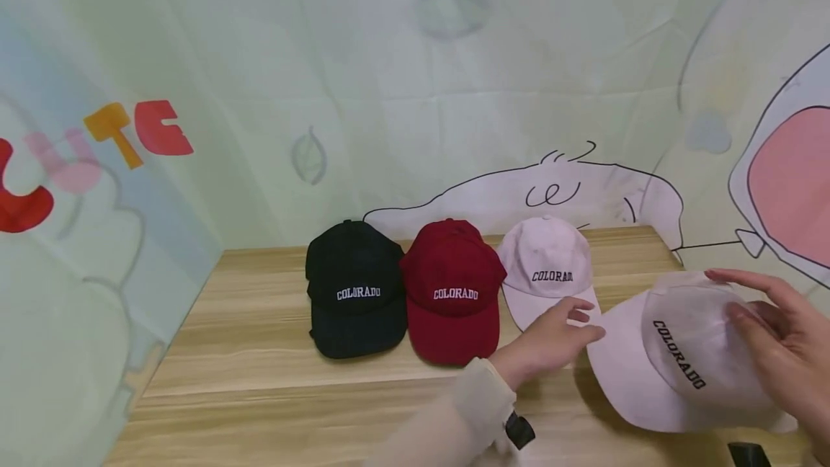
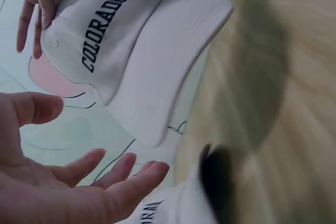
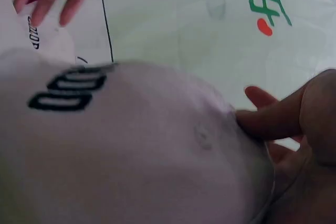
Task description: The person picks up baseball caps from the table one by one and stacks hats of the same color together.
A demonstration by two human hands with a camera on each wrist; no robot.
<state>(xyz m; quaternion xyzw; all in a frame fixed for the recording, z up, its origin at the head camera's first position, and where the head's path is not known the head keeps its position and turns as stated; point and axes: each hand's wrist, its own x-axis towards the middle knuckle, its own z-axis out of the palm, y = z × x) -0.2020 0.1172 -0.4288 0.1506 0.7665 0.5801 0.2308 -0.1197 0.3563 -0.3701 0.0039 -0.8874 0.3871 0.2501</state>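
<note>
My right hand (image 1: 787,352) grips a pale pinkish-white baseball cap (image 1: 622,359) by its crown, thumb on the near side. The cap is tilted over the table at the right, its brim pointing left and its dark COLORADO lettering facing up. In the right wrist view the thumb (image 3: 273,121) presses into the fabric near the top button. My left hand (image 1: 551,337) has its fingers spread and holds nothing. It reaches between the gripped cap's brim and a second pale cap (image 1: 545,251) standing on the table, overlapping that cap's brim in the head view.
Left of the second pale cap, a dark red cap (image 1: 454,334) and a black cap (image 1: 357,334) stand side by side, brims toward me. All sit toward the back of a wood-grain table (image 1: 259,388). A printed cloth backdrop (image 1: 259,92) rises behind and at the left.
</note>
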